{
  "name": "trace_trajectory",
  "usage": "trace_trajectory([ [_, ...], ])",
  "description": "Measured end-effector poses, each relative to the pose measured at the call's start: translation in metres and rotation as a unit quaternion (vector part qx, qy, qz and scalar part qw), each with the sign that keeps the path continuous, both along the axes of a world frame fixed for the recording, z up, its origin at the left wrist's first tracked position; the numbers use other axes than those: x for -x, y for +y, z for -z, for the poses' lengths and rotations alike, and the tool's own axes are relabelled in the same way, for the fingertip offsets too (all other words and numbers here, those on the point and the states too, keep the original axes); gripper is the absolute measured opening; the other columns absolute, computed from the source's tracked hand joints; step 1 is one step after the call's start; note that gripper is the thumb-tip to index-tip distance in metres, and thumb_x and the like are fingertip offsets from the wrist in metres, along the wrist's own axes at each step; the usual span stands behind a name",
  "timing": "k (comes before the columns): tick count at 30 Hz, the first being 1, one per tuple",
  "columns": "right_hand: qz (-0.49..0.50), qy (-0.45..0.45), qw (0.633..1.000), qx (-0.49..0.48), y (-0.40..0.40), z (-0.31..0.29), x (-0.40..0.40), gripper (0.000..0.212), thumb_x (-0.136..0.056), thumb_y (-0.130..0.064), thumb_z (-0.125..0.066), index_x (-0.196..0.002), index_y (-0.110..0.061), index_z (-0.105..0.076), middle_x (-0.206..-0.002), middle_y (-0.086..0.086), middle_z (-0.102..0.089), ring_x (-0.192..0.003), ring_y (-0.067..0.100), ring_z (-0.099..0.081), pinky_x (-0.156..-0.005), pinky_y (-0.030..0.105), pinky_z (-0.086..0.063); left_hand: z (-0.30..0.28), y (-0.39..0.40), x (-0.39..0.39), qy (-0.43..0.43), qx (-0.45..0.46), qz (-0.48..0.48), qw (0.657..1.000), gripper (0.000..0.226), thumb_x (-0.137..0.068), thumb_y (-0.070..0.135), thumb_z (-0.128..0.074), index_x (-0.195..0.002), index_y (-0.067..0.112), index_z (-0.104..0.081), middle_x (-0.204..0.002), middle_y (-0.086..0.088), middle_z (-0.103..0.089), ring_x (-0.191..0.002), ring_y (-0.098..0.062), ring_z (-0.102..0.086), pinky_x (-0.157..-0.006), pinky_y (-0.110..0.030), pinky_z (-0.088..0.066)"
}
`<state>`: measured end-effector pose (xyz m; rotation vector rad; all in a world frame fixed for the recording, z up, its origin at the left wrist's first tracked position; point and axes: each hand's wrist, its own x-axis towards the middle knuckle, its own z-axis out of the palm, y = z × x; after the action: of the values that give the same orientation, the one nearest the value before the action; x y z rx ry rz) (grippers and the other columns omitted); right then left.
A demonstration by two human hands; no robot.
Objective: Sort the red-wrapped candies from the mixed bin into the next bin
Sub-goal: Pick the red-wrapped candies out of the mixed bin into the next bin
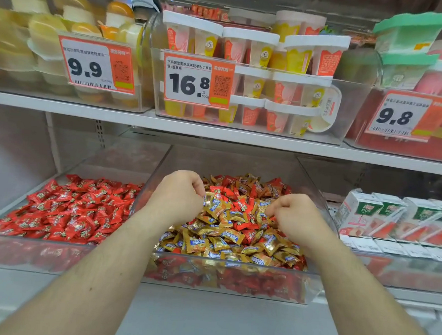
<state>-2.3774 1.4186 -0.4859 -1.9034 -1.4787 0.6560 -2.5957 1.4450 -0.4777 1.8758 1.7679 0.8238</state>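
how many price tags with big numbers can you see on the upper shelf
3. The 9.9 tag hangs on the left bin, the 16.8 tag on the middle bin, the 9.8 tag on the right bin. An orange sliver at the far left edge may be another.

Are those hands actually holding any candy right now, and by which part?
Both hands, the left hand and the right hand, are curled down into the mixed candies, but the fingertips are hidden, so any hold cannot be told.

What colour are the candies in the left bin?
Red, all of them; seen in the head view.
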Motion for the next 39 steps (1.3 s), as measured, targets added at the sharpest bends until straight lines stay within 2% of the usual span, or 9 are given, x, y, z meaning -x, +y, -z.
trace_trajectory([
  [5,0.037,0.092,0.994,0.038,0.017,0.001,0.012,0.026,-0.084,-0.003,-0.057,-0.062,-0.015,-0.049,-0.067,0.000,-0.048,-0.066,0.022,-0.047,-0.066,0.032,-0.044,0.002,0.020,-0.015,-0.034,-0.024,-0.003,0.999,0.023,-0.070,-0.005,-0.048,-0.063,0.016,-0.043,-0.066,0.001,-0.046,-0.055,-0.017,-0.040,-0.050,-0.024,-0.032],
  [8,0.040,0.013,0.999,-0.031,0.027,0.011,0.016,0.028,-0.082,-0.016,-0.060,-0.057,-0.014,-0.048,-0.059,-0.004,-0.051,-0.055,0.018,-0.043,-0.054,0.026,-0.035,0.010,0.037,-0.022,0.047,-0.056,0.016,0.997,0.018,-0.079,0.009,-0.061,-0.080,0.027,-0.058,-0.099,0.000,-0.054,-0.078,-0.020,-0.057,-0.066,-0.030,-0.046],
  [11,-0.011,-0.104,0.993,-0.056,0.034,0.017,0.026,0.015,-0.091,-0.023,-0.062,-0.101,-0.027,-0.072,-0.109,-0.002,-0.067,-0.084,0.013,-0.061,-0.073,0.025,-0.047,0.019,0.053,-0.028,0.162,-0.054,0.047,0.984,0.038,-0.092,0.021,-0.058,-0.127,0.036,-0.057,-0.130,-0.002,-0.052,-0.110,-0.030,-0.059,-0.092,-0.042,-0.051],
  [14,-0.102,-0.188,0.977,-0.028,0.046,0.027,0.030,0.055,-0.093,-0.011,-0.060,-0.140,-0.036,-0.051,-0.140,0.001,-0.046,-0.119,0.021,-0.055,-0.095,0.029,-0.046,0.025,0.057,-0.032,0.183,-0.012,0.081,0.980,0.049,-0.094,0.025,-0.058,-0.140,0.038,-0.047,-0.142,0.001,-0.052,-0.124,-0.024,-0.054,-0.099,-0.039,-0.049],
  [18,-0.156,-0.207,0.966,-0.001,0.048,0.030,0.034,0.052,-0.090,-0.005,-0.062,-0.135,-0.030,-0.058,-0.139,-0.005,-0.053,-0.127,0.018,-0.053,-0.101,0.031,-0.047,0.022,0.055,-0.026,0.166,-0.013,0.078,0.983,0.040,-0.089,0.027,-0.066,-0.127,0.036,-0.059,-0.128,0.006,-0.063,-0.113,-0.018,-0.060,-0.091,-0.034,-0.052],
  [22,-0.150,-0.222,0.963,0.027,0.041,0.024,0.026,0.027,-0.080,-0.005,-0.065,-0.089,-0.031,-0.063,-0.087,-0.010,-0.063,-0.084,0.016,-0.062,-0.072,0.030,-0.054,0.015,0.045,-0.016,0.144,0.016,0.094,0.985,0.030,-0.088,0.029,-0.068,-0.117,0.032,-0.066,-0.116,0.008,-0.067,-0.093,-0.013,-0.065,-0.082,-0.030,-0.054],
  [27,-0.133,-0.238,0.960,0.059,0.025,0.014,0.007,0.016,-0.075,-0.007,-0.065,-0.080,-0.022,-0.067,-0.071,-0.009,-0.056,-0.062,0.010,-0.055,-0.053,0.022,-0.045,0.007,0.024,0.004,0.149,0.066,0.136,0.977,0.007,-0.085,0.030,-0.072,-0.091,0.031,-0.071,-0.075,0.011,-0.060,-0.054,-0.008,-0.053,-0.053,-0.019,-0.043],
  [35,-0.001,0.241,0.970,0.002,0.011,0.004,-0.009,0.024,-0.090,-0.032,-0.066,-0.087,-0.009,-0.061,-0.074,0.007,-0.048,-0.052,0.016,-0.037,-0.049,0.027,-0.029,-0.005,0.007,0.011,-0.146,0.082,0.075,0.983,0.016,-0.100,0.033,-0.049,-0.095,0.023,-0.061,-0.084,0.001,-0.067,-0.059,-0.011,-0.053,-0.059,-0.026,-0.042],
  [39,0.007,0.233,0.972,-0.017,0.011,0.002,-0.003,0.010,-0.082,-0.002,-0.056,-0.078,-0.011,-0.056,-0.080,0.010,-0.071,-0.048,0.016,-0.040,-0.046,0.025,-0.029,0.000,0.012,-0.001,-0.303,0.127,0.061,0.942,0.012,-0.103,0.013,-0.043,-0.102,0.011,-0.054,-0.098,-0.008,-0.070,-0.070,-0.015,-0.065,-0.054,-0.025,-0.045],
])
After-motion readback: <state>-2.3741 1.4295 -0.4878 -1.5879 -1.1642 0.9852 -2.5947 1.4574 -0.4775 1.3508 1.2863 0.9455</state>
